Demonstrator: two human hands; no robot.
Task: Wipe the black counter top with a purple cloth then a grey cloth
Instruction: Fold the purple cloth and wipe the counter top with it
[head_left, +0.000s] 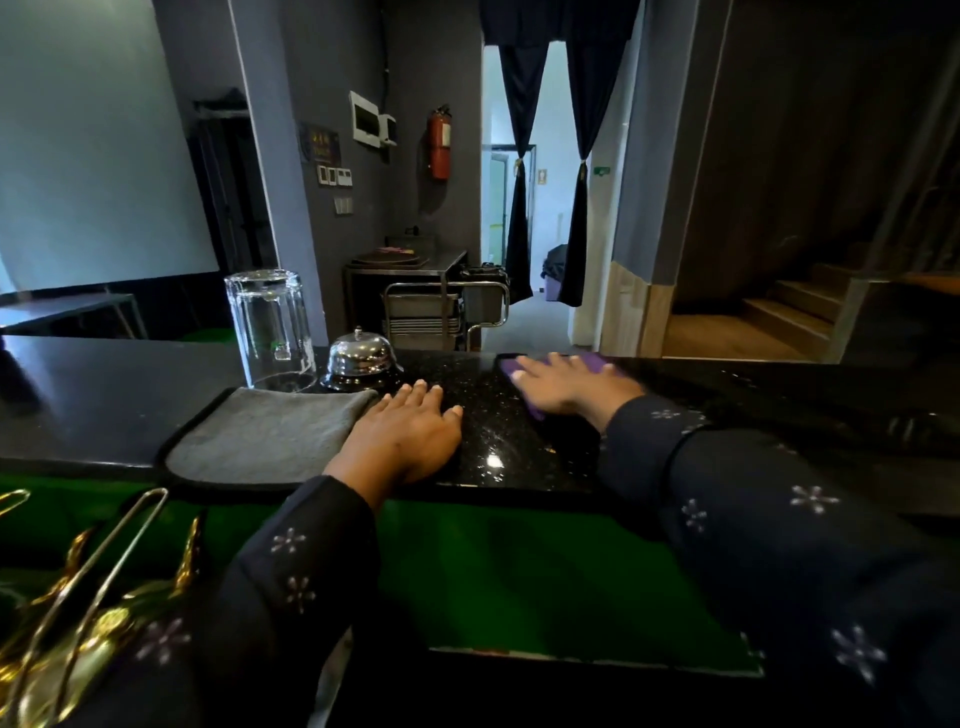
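The black speckled counter top (493, 441) runs across the view. My right hand (566, 387) presses flat with straight fingers on the purple cloth (595, 362) near the counter's far edge; most of the cloth is hidden under the hand. My left hand (405, 434) rests flat on the counter, its fingers spread, at the right edge of the folded grey cloth (265, 436). The grey cloth has a dark border and lies at the counter's near edge.
An upturned clear glass (270, 327) and a chrome service bell (362, 358) stand just behind the grey cloth. A green surface (519, 571) lies below the counter, with gold metal objects (78, 613) at the lower left. Beyond the counter are a metal trolley (447, 306) and a doorway.
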